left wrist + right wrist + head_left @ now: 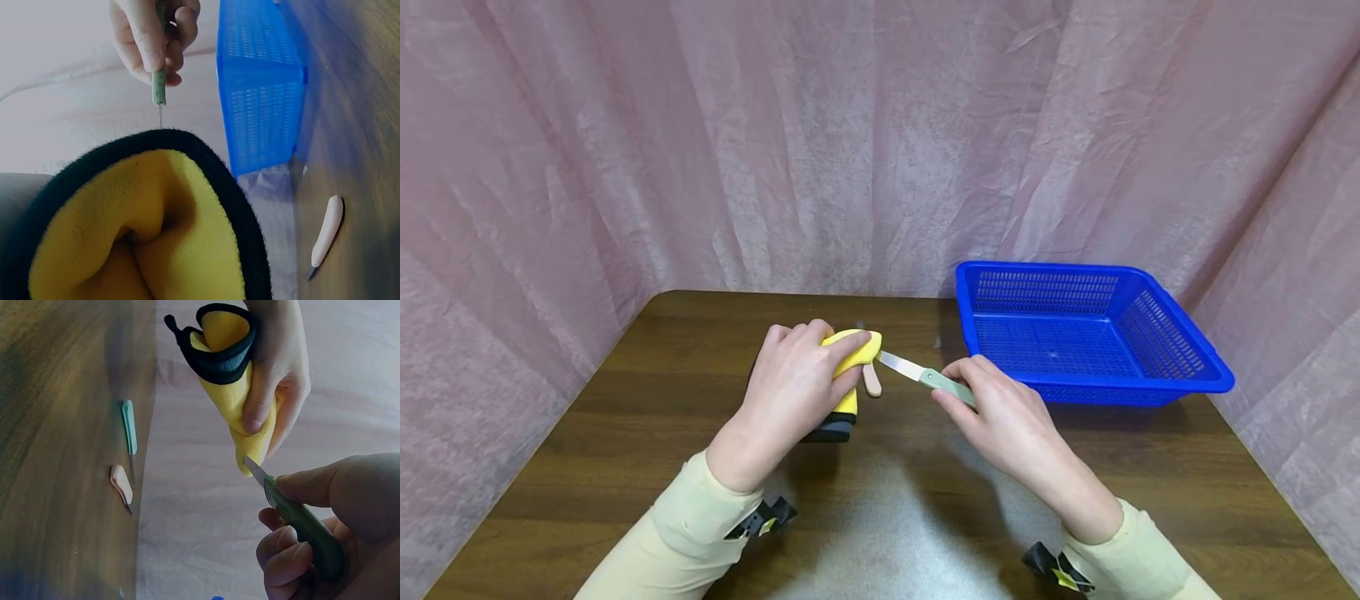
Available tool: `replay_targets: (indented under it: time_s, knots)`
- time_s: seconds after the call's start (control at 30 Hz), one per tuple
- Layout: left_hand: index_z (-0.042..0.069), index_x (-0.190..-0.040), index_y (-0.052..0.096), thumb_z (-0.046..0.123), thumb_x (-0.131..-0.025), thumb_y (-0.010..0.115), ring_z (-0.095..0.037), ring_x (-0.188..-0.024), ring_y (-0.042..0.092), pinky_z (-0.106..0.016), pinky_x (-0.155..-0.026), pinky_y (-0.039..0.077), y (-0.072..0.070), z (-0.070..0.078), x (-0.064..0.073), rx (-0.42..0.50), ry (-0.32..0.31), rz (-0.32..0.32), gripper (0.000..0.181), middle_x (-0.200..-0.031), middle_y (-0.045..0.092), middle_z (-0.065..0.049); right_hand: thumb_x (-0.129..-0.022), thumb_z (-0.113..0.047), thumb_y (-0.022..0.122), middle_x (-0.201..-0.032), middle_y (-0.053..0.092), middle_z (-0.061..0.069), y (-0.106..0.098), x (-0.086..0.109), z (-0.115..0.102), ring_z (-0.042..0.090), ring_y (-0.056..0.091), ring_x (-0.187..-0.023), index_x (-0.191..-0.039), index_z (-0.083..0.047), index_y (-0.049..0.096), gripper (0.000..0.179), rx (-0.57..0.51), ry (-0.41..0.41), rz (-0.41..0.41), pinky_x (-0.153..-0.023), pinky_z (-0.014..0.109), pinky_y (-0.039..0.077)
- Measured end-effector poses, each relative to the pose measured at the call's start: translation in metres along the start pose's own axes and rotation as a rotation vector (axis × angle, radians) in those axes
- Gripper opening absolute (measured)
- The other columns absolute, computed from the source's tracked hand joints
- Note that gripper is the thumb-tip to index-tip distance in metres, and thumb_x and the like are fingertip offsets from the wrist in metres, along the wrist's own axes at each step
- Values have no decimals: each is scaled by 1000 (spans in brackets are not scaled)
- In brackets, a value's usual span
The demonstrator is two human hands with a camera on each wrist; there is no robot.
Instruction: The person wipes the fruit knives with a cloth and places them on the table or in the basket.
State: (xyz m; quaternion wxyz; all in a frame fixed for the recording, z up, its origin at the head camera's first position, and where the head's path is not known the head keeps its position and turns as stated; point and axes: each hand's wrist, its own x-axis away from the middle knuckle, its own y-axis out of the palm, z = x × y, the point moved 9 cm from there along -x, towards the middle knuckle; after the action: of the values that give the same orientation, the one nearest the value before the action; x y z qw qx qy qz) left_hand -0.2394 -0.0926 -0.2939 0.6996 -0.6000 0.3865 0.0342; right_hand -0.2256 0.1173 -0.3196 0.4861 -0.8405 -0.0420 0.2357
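My left hand (pixel 797 367) grips a folded yellow cloth (pixel 846 402) with dark edging, its thumb pressing along the fold. In the left wrist view the cloth (pixel 194 250) opens toward the camera like a loose tube with a black rim. My right hand (pixel 1003 408) holds a small paring knife (pixel 947 387) by its green handle, thumb along the top. The knife's bare blade (pixel 254 467) points left, its tip right at the narrow lower end of the yellow cloth (pixel 247 453). A dark hanging loop sticks out from the cloth's rim.
A pink-handled knife (pixel 872 380) lies on the wooden table (pixel 647 433) just behind the cloth. Near it, in the right wrist view, lies another knife with a mint-green handle (pixel 129 425). A blue plastic basket (pixel 1097 387) stands at the back right, before a pink curtain (pixel 820 150).
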Motion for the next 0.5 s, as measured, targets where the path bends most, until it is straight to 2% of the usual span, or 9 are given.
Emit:
replay_targets:
  time_s: [0.5]
  knots:
    - [24, -135, 80, 25, -94, 86, -31, -77, 65, -50, -75, 46, 5, -11, -1, 7, -36, -23, 42, -95, 69, -10, -107, -31, 75, -93, 60, -7, -12, -1, 5, 15, 53, -74, -113, -20, 75, 12, 45, 30, 9, -60, 39, 46]
